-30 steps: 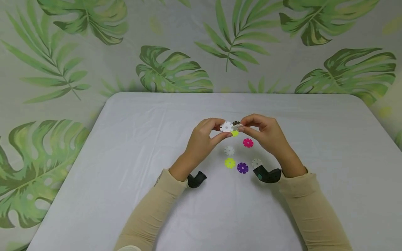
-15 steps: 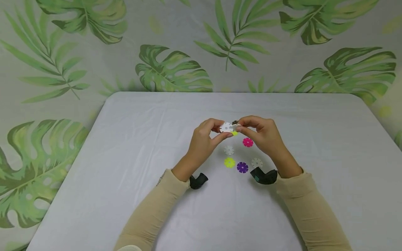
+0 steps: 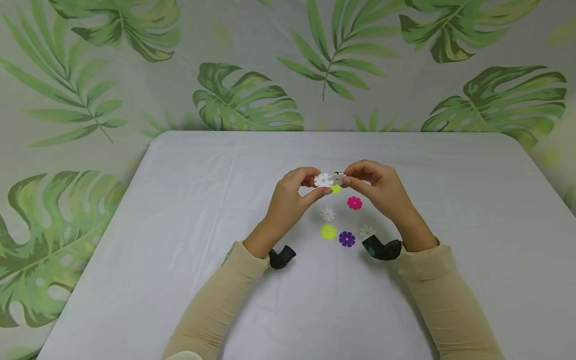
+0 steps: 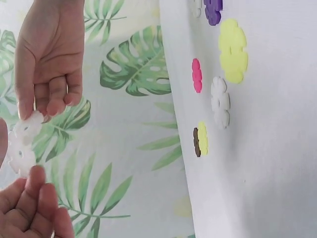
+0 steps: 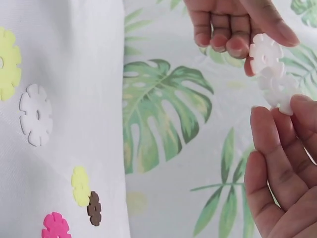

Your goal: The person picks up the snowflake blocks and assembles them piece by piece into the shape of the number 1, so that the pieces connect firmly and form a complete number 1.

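Over the white table (image 3: 202, 200), left hand (image 3: 293, 193) and right hand (image 3: 377, 189) each pinch a white disc (image 3: 326, 178), which crooked pressure might make slip.

Purple disc (image 3: 343, 240); left of it, yellow disc (image 3: 325, 233); beyond it show pink disc (image 3: 351, 203), held white discs (image 3: 320, 181), pale backdrop (image 3: 249, 30) with green leaves (image 3: 245, 100).

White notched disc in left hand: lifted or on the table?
Lifted: the left hand pinches the white notched disc, and the right wrist view shows it against the leafy backdrop.
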`<state>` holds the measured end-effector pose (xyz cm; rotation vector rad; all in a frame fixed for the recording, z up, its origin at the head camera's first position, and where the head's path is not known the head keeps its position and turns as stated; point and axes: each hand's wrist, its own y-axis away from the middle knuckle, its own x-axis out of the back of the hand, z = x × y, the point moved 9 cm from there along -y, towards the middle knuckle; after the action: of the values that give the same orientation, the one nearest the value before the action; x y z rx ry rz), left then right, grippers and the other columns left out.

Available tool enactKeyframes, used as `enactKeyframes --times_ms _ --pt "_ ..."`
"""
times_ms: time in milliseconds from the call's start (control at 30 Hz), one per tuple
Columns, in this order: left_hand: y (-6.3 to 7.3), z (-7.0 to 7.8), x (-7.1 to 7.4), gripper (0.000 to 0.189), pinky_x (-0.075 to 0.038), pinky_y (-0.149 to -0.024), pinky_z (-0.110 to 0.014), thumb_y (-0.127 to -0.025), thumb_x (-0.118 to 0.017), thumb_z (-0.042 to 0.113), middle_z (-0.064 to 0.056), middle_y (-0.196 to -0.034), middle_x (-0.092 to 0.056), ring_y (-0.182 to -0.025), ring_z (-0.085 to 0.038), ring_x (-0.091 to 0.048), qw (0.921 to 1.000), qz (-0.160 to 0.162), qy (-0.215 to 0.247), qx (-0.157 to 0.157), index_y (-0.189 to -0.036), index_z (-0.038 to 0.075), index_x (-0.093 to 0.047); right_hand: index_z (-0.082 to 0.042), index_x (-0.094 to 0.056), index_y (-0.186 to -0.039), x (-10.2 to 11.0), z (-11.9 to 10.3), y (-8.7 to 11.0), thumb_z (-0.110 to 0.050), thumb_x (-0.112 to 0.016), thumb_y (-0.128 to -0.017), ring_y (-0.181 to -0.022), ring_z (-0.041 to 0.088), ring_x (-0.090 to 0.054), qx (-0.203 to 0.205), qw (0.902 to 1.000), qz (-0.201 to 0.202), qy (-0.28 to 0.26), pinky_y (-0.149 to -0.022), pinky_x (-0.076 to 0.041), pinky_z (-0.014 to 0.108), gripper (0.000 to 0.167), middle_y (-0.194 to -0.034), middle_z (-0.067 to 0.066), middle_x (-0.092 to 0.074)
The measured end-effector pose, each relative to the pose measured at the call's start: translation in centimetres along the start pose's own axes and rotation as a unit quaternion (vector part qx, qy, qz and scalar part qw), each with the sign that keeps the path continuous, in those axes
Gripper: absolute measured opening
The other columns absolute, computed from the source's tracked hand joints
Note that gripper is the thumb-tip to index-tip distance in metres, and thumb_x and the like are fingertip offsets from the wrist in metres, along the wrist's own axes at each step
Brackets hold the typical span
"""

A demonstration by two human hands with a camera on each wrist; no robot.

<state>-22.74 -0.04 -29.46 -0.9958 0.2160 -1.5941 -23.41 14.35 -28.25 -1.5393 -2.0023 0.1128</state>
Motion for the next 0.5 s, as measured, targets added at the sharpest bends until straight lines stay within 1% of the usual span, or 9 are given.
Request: enactKeyframes --times_ms 67,167,267,367,500 --pt "0.0 -0.2 -0.1 0.043 -0.045 -0.072 -0.023 -0.075 -0.073 0.019 -0.006 -0.091 -0.055 -0.079 -0.015 -0.051 0.9999 -0.011 -0.001 0.007 -0.109 -0.001 -0.057 0.005 -0.061 -0.090 0.1 0.7 0.0 0.003 -0.062 -0.082 -0.077 0.014 -0.061 -0.008 0.9999 -0.002 -0.009 -0.074 -0.048 0.022 0.009 -0.084 0.011 -0.062" --pt "0.0 -0.2 -0.1 0.054 -0.043 -0.068 -0.021 -0.075 -0.074 0.022 -0.008 -0.107 -0.052 -0.079 -0.014 -0.049 0.9996 -0.026 -0.008 0.012 -0.119 0.002 -0.052 0.004 -0.061 -0.091 0.1 1.4 0.1 0.000 -0.062 -0.083 -0.075 0.016 -0.062 -0.019 0.9993 -0.006 -0.031 -0.071 -0.050 0.025 0.009 -0.083 0.011 -0.062" --pt "0.1 0.1 -0.3 0.057 -0.041 -0.062 -0.019 -0.076 -0.072 0.024 -0.009 -0.117 -0.046 -0.077 -0.013 -0.046 0.9988 -0.041 -0.027 0.000 -0.124 0.005 -0.048 0.004 -0.061 -0.092 -0.1 1.7 0.1 0.000 -0.062 -0.083 -0.072 0.019 -0.062 -0.027 0.9978 -0.017 -0.058 -0.070 -0.051 0.027 0.010 -0.083 0.013 -0.062" --pt "0.2 0.5 -0.6 0.056 -0.039 -0.057 -0.018 -0.078 -0.071 0.024 -0.008 -0.119 -0.045 -0.074 -0.011 -0.044 0.9971 -0.054 -0.048 -0.026 -0.125 0.007 -0.047 0.005 -0.060 -0.093 -0.4 2.1 0.2 -0.001 -0.061 -0.084 -0.071 0.020 -0.062 -0.039 0.9959 -0.030 -0.076 -0.070 -0.051 0.028 0.011 -0.083 0.015 -0.061" --pt "0.3 0.9 -1.0 0.050 -0.038 -0.057 -0.017 -0.079 -0.071 0.020 -0.008 -0.114 -0.047 -0.070 -0.011 -0.045 0.9952 -0.058 -0.056 -0.054 -0.121 0.006 -0.049 0.006 -0.059 -0.095 -0.9 2.4 0.2 -0.002 -0.061 -0.084 -0.071 0.021 -0.063 -0.054 0.9941 -0.045 -0.083 -0.068 -0.051 0.028 0.014 -0.083 0.018 -0.061"
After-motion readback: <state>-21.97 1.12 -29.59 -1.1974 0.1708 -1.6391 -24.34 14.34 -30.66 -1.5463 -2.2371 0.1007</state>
